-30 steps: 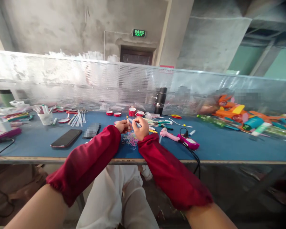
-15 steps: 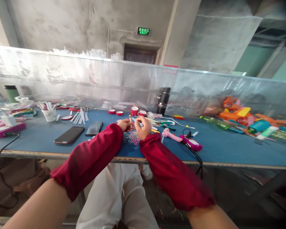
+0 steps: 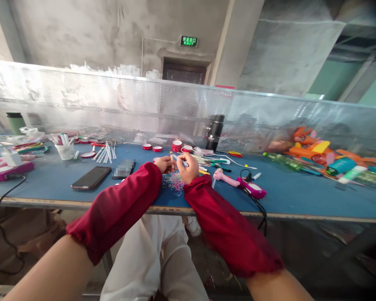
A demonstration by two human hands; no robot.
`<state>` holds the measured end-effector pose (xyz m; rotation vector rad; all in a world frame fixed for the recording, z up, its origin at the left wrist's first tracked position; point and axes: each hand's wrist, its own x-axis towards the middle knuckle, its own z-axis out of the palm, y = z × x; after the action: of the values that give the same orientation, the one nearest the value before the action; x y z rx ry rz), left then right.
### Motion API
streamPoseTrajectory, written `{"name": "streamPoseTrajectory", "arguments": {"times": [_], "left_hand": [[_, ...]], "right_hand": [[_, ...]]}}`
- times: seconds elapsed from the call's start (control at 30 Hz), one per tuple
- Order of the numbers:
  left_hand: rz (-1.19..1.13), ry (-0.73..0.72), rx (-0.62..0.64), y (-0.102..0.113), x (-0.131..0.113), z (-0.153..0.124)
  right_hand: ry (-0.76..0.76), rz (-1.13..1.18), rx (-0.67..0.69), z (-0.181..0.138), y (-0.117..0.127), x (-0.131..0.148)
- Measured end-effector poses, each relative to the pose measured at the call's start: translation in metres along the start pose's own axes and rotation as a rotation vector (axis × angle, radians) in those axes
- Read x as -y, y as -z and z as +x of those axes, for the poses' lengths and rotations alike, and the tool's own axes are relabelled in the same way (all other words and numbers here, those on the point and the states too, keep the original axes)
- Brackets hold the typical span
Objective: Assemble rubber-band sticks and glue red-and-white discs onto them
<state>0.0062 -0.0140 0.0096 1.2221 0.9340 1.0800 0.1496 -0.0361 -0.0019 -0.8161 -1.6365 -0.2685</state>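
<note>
Both my forearms wear dark red sleeve covers and reach over the blue table (image 3: 301,196). My left hand (image 3: 163,164) is closed on a thin upright stick (image 3: 171,156). My right hand (image 3: 189,166) sits right beside it, fingers pinched on a small item that touches the stick; I cannot make out what it is. Just below both hands lies a pile of small coloured rubber bands (image 3: 174,182) on the table.
A black phone (image 3: 91,177) lies left of my arms. A pink tool with a black cable (image 3: 250,188) lies to the right. Red tape rolls (image 3: 176,146), a black flask (image 3: 215,132), a cup of pens (image 3: 64,151) and a perforated metal screen (image 3: 113,108) stand behind. Colourful toys (image 3: 319,154) are heaped at the far right.
The view shifted slightly a second ago, then held still. My hands stay together on the stick with hardly any movement.
</note>
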Motion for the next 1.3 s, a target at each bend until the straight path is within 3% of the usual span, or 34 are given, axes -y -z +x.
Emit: {"name": "streamPoseTrajectory", "arguments": {"times": [0.73,1.3], "left_hand": [[-0.073,-0.019,0.092,0.0012,0.0024,0.0012],[-0.044,-0.031,0.014,-0.0005,0.0021,-0.0007]], "right_hand": [[0.001,-0.018,-0.007,-0.0003,-0.0006,0.0021],[-0.002,-0.003,-0.001,-0.0003,-0.0005,0.0017]]}}
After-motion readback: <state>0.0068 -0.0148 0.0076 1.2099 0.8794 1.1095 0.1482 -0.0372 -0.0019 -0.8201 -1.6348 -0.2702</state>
